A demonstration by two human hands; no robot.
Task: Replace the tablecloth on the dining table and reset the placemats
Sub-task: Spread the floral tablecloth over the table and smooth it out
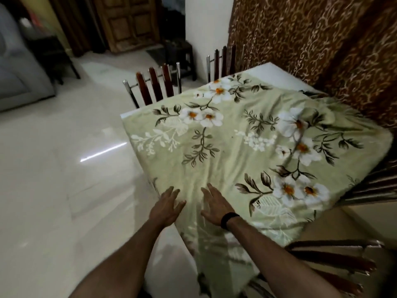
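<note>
A pale green tablecloth (232, 151) printed with white flowers and dark leaves covers most of the dining table (266, 68), whose white top shows bare at the far corner. The cloth is wrinkled and hangs over the near corner. My left hand (167, 206) lies flat on the cloth at the near left edge, fingers spread. My right hand (214, 204) rests flat on the cloth just beside it, a black band on its wrist. No placemats are in view.
Wooden-slat chairs with metal frames stand at the far side (154, 82), (223, 59) and at the near right (335, 261). A brown patterned curtain (311, 39) hangs behind the table. Shiny white floor (64, 168) lies left, with a grey sofa (19, 67).
</note>
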